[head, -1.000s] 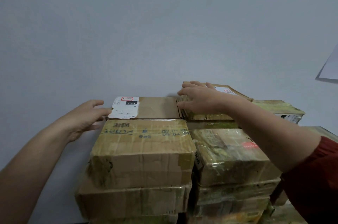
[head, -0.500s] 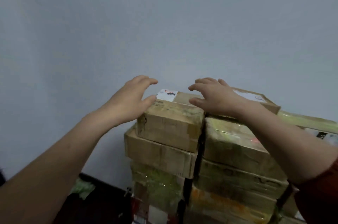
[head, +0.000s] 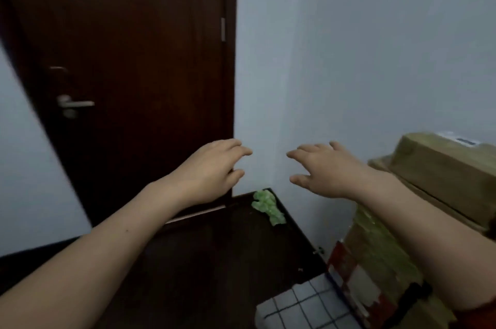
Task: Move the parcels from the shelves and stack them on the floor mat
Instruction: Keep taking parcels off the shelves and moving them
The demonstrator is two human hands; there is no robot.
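My left hand (head: 212, 167) and right hand (head: 324, 170) hung in the air in front of me, palms turned toward each other with a gap between them. The fingers of both were spread and loosely curved, and they held nothing. The parcels (head: 397, 256) stood stacked at my right, against the pale wall (head: 349, 60). My right forearm crossed in front of the stack, and neither hand touched it. The top parcel (head: 440, 167) was plain brown cardboard with a white label at its far edge. Below it were boxes wrapped in yellowish tape. At the foot of the stack lay a checked mat (head: 303, 307), which may have been the floor mat, though the blur made that hard to tell. A dark door (head: 134, 60) with a metal handle (head: 75, 104) stood to my left. A crumpled green scrap (head: 267, 206) lay on the dark floor (head: 214, 261) by the wall.
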